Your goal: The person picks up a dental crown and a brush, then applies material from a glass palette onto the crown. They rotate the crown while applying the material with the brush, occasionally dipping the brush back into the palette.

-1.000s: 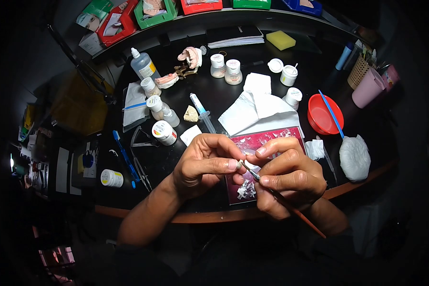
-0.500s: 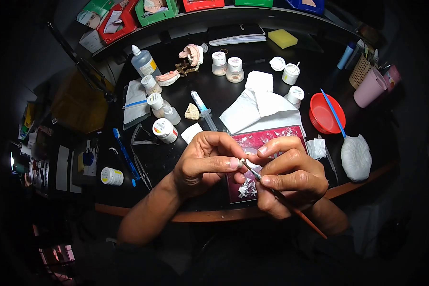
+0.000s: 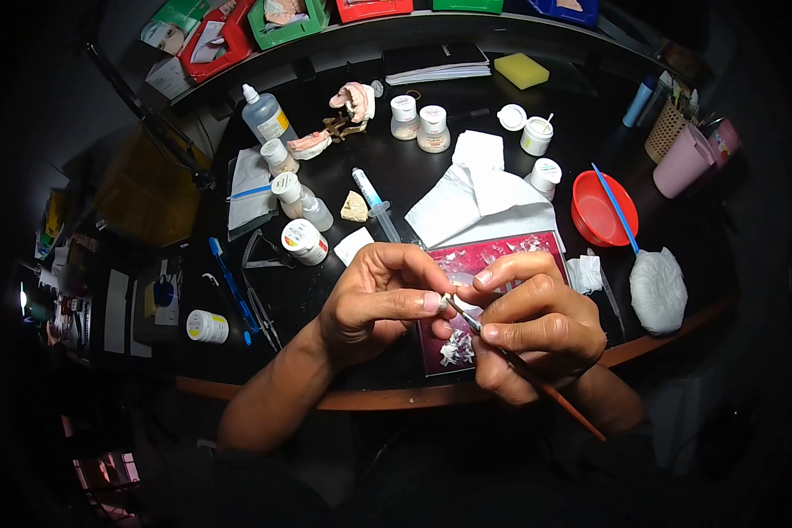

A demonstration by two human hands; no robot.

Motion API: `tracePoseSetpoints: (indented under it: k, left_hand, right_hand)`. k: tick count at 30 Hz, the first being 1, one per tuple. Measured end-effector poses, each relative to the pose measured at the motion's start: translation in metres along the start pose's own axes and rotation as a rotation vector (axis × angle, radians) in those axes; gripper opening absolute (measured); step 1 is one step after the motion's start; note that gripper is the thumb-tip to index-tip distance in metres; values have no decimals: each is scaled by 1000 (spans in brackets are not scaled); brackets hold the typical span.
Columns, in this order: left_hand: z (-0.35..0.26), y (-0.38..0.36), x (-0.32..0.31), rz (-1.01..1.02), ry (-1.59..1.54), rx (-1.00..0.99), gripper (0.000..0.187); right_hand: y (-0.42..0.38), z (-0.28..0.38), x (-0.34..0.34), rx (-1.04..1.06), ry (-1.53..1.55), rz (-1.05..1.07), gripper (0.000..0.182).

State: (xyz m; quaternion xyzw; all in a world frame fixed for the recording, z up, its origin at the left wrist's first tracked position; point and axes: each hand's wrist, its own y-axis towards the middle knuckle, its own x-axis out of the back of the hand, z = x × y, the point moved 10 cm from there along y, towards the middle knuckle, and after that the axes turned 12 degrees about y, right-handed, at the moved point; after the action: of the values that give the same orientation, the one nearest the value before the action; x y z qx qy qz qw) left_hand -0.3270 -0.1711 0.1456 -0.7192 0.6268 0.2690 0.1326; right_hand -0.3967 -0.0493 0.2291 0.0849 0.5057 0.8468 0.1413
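My left hand [image 3: 380, 297] pinches a small whitish piece [image 3: 446, 302] between thumb and fingertips. In my right hand [image 3: 541, 321] is a thin brush [image 3: 547, 389] with a reddish-brown handle, its tip touching or very close to the piece. Both hands are above a dark red tray [image 3: 437, 359] strewn with white scraps, and they hide much of it. Folded white tissue [image 3: 475, 198] lies at the tray's far edge.
A red bowl [image 3: 590, 207] with a blue stick across it stands right, near a white wrapped lump [image 3: 657, 292]. Jars, a syringe [image 3: 377, 204], a blue toothbrush [image 3: 229, 286] and dental models [image 3: 355, 102] surround the left and back. A yellow sponge [image 3: 521, 71] lies behind.
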Motion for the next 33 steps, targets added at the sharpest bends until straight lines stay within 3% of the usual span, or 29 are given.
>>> tracePoseSetpoints:
  k: [33]
  left_hand:
    - [-1, 0, 5, -21, 68, -46, 13]
  right_hand:
    - [1, 1, -3, 26, 5, 67, 24]
